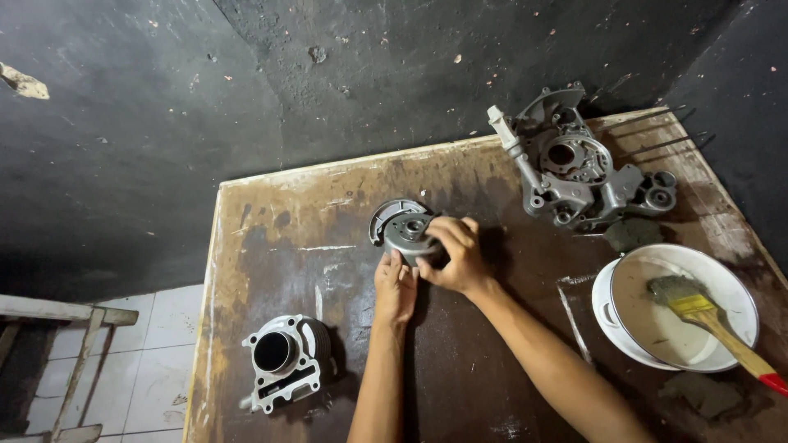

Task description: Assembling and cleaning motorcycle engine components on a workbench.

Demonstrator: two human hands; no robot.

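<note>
At the frame's centre, on the stained table [271,271], a round metal engine part [408,232] is clasped from above by the right hand [456,256] and steadied underneath by the left hand [395,287]; judged heavy, rigid and greasy, it is best gripped by its rim.

This is a small engine-repair workshop. A stained, oil-darkened wooden bench [328,271] stands against rough black walls [164,123] with flaking patches. On it lie bare metal engine parts: a finned cylinder [283,361], a grey crankcase half [579,168] and a round rotor [406,230] under the hands [427,267]. A white basin [681,308] of murky liquid holds a paintbrush [710,316]. Pale floor tiles [156,361] show beside the bench.
</note>
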